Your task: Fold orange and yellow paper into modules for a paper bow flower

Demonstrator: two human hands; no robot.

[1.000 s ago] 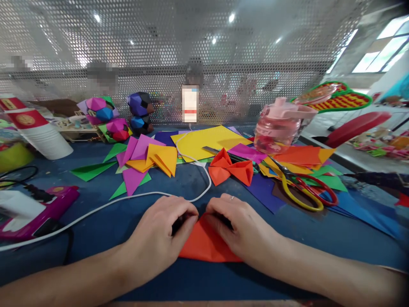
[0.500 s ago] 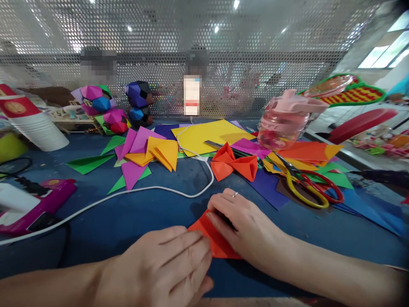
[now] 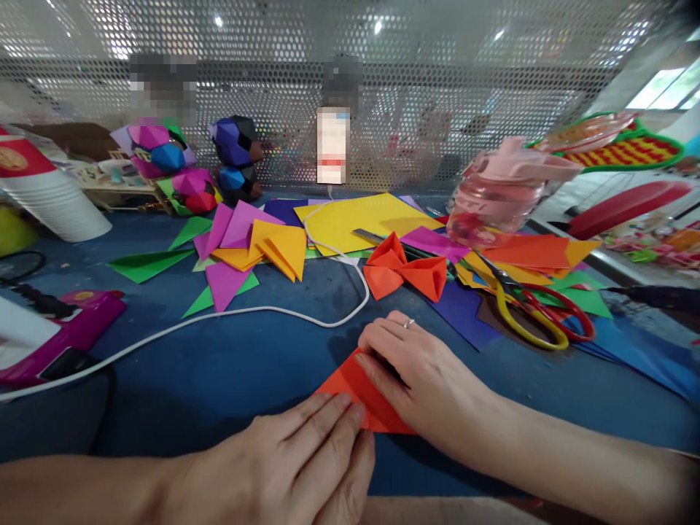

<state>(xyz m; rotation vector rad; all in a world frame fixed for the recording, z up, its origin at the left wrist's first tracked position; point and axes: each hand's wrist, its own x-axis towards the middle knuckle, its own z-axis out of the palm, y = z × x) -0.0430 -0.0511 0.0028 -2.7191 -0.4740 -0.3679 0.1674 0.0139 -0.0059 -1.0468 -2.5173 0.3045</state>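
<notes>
A folded sheet of orange-red paper [image 3: 355,379] lies on the blue tabletop close in front of me. My left hand [image 3: 306,456] presses the near left part of it, fingers together on top and the thumb by the lower edge. Over the right side curls my right hand [image 3: 421,372], a ring on one finger, its thumb along the fold; the paper beneath its palm is hidden. Beyond the hands sits a folded orange-red paper piece [image 3: 402,270] with open pockets. To its right lie scissors [image 3: 533,313] with one yellow and one red handle.
Folded purple, orange and green papers [image 3: 235,255] lie left of a yellow sheet [image 3: 366,222]. A white cable [image 3: 262,309] crosses the table to a phone [image 3: 332,146]. A pink bottle [image 3: 495,197] stands right, stacked paper cups [image 3: 60,189] left, near a magenta power strip [image 3: 92,321].
The camera view has tilted slightly. My left hand has slid a little right and down along the paper, its thumb now closer to the fingers. My right hand stays in place on it.
</notes>
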